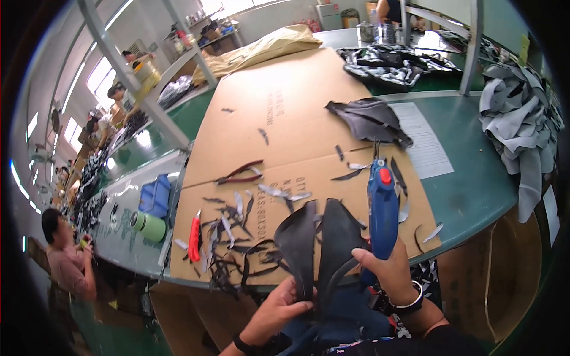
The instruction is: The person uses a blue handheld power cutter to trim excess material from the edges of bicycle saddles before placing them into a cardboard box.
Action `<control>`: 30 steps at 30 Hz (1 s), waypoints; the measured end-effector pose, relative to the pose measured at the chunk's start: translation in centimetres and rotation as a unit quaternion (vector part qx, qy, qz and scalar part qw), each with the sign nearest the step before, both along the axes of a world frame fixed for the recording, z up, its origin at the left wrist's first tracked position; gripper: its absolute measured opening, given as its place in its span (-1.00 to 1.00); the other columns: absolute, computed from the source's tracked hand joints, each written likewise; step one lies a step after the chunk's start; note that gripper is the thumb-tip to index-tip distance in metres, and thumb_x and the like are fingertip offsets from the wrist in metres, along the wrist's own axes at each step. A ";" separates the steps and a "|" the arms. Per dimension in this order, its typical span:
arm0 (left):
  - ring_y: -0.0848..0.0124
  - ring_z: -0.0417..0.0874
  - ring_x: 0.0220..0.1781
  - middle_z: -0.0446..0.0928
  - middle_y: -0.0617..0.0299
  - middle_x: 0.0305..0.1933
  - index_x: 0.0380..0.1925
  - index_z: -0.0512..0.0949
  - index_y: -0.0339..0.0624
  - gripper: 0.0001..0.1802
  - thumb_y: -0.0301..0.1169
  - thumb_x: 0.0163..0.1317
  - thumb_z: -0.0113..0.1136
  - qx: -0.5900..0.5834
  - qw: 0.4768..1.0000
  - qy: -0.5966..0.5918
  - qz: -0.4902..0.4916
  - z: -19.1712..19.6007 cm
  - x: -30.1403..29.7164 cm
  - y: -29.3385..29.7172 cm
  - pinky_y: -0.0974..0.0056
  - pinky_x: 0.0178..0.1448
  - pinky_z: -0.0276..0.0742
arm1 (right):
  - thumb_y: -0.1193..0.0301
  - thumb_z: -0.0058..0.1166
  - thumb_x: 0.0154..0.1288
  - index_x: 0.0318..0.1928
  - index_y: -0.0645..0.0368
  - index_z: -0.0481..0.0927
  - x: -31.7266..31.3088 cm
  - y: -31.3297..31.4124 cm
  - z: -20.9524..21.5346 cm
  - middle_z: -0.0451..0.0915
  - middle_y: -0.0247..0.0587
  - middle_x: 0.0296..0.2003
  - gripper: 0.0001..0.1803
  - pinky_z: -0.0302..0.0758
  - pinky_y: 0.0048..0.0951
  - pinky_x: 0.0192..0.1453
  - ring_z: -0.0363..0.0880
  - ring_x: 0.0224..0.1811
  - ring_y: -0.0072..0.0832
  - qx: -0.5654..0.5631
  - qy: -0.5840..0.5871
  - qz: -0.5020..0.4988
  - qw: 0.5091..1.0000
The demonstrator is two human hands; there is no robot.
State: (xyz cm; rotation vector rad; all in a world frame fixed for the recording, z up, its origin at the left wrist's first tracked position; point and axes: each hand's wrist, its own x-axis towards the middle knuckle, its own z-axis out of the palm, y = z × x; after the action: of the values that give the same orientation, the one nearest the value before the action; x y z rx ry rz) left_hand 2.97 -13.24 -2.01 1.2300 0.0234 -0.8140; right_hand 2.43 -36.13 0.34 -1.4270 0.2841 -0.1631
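A pair of curved dark-grey moulded pieces (301,249), joined or held together near the bottom, stands at the table's front edge. My left hand (276,310) pinches their lower end between thumb and fingers. Closed around a blue handheld power tool (383,216) with a red button and slim metal tip, my right hand (389,274) also lays its thumb against the right piece. The tool's tip points away from me. Part of its grip is hidden by the hand. Dark and grey trimmed strips (243,237) lie scattered left of the pieces.
Cardboard (237,136) covers the table. On it lie red-handled pliers (242,172), a red utility knife (195,237) and another dark moulded piece (371,120). A paper sheet (420,139) and grey fabric scraps (513,118) are right; a green cup (148,226) and blue bin (155,196) left. Co-workers sit farther left.
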 end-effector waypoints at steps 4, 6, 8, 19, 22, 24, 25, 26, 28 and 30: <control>0.29 0.48 0.09 0.45 0.12 0.03 0.06 0.36 -0.30 -0.57 -0.43 0.19 0.11 -0.065 0.997 -0.035 0.020 -0.6 -2.5 1.8 0.20 0.22 0.32 | 0.52 0.28 -0.03 -0.16 0.25 0.48 -0.1 1.7 -1.6 0.49 -0.37 -0.36 -0.63 0.42 -0.57 -0.23 0.46 -0.31 -0.64 -0.079 -0.024 0.048 0.995; 0.28 0.45 0.14 0.45 0.10 0.08 0.13 0.31 -0.28 -0.52 -0.25 0.29 0.03 -0.299 0.940 0.003 0.163 -0.6 -2.3 1.9 0.19 0.25 0.30 | 0.40 0.34 -0.04 -0.14 0.25 0.46 -0.3 2.7 -1.9 0.54 -0.25 -0.41 -0.56 0.48 -0.46 -0.28 0.54 -0.39 -0.55 -0.090 -0.059 0.098 0.989; 0.21 0.47 0.10 0.45 0.04 0.07 0.14 0.31 -0.31 -0.44 -0.05 0.36 -0.14 -0.322 0.926 0.010 0.196 -0.7 -2.5 2.6 0.12 0.24 0.32 | 0.34 0.38 -0.07 -0.18 0.25 0.45 -0.6 3.8 -1.8 0.54 -0.18 -0.44 -0.52 0.49 -0.42 -0.30 0.55 -0.42 -0.44 -0.183 -0.067 0.108 0.975; 0.25 0.45 0.08 0.37 0.04 0.14 0.22 0.17 -0.29 -0.10 0.32 0.22 -0.28 -0.189 0.801 -0.194 0.534 -1.7 -3.9 2.0 0.16 0.24 0.30 | -0.04 0.43 -0.22 -0.52 0.21 0.36 -4.9 8.4 -3.6 0.41 -0.12 -0.69 -0.37 0.40 -0.31 -0.52 0.48 -0.65 -0.19 -0.456 -0.163 0.268 0.833; 0.29 0.47 0.02 0.43 0.12 0.07 0.18 0.26 -0.26 -0.01 0.44 0.14 -0.45 -0.113 0.742 -0.322 0.577 -3.5 -3.5 1.2 0.17 0.19 0.33 | -0.06 0.42 -0.21 -0.52 0.22 0.36 -5.3 8.8 -3.4 0.41 -0.12 -0.70 -0.36 0.40 -0.31 -0.53 0.48 -0.68 -0.20 -0.461 -0.154 0.292 0.824; 0.28 0.45 0.09 0.41 0.10 0.08 0.19 0.25 -0.24 0.12 0.55 0.00 -0.47 -0.065 0.734 -0.271 0.619 -4.1 -4.0 0.8 0.15 0.23 0.33 | -0.05 0.42 -0.21 -0.52 0.21 0.36 -5.3 9.0 -3.4 0.40 -0.13 -0.71 -0.36 0.40 -0.31 -0.53 0.48 -0.67 -0.20 -0.452 -0.157 0.314 0.820; 0.25 0.44 0.11 0.39 0.08 0.10 0.21 0.21 -0.23 0.12 0.56 -0.02 -0.45 -0.056 0.740 -0.270 0.614 -4.7 -4.2 0.8 0.14 0.24 0.33 | -0.05 0.42 -0.21 -0.52 0.21 0.36 -5.3 9.0 -3.3 0.40 -0.13 -0.71 -0.36 0.40 -0.31 -0.53 0.48 -0.67 -0.20 -0.452 -0.156 0.315 0.820; 0.23 0.43 0.14 0.36 0.05 0.12 0.23 0.18 -0.21 0.13 0.56 -0.05 -0.42 -0.047 0.745 -0.268 0.609 -5.0 -4.3 0.9 0.12 0.25 0.34 | -0.05 0.42 -0.21 -0.52 0.22 0.35 -5.3 9.1 -3.2 0.39 -0.14 -0.71 -0.36 0.40 -0.32 -0.54 0.48 -0.68 -0.20 -0.457 -0.167 0.319 0.813; 0.20 0.43 0.15 0.34 0.03 0.14 0.26 0.12 -0.17 0.13 0.56 -0.05 -0.39 -0.034 0.747 -0.295 0.595 -4.7 -4.4 0.3 0.09 0.25 0.34 | -0.05 0.42 -0.21 -0.53 0.22 0.35 -5.3 9.1 -3.0 0.39 -0.14 -0.72 -0.36 0.40 -0.32 -0.54 0.48 -0.68 -0.20 -0.465 -0.175 0.317 0.808; 0.17 0.42 0.16 0.32 0.01 0.16 0.28 0.06 -0.14 0.13 0.56 -0.06 -0.35 -0.019 0.746 -0.322 0.582 -4.7 -4.4 0.0 0.07 0.25 0.35 | -0.05 0.42 -0.21 -0.53 0.21 0.35 -5.4 9.1 -2.9 0.38 -0.15 -0.72 -0.36 0.39 -0.33 -0.55 0.46 -0.69 -0.20 -0.449 -0.179 0.319 0.815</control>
State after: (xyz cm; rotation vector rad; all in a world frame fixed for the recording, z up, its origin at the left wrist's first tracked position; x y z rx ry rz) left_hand -1.39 -13.24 -6.70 1.1172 0.1925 0.7216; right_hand -2.92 -27.00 -2.56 -2.3012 -0.6940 0.0044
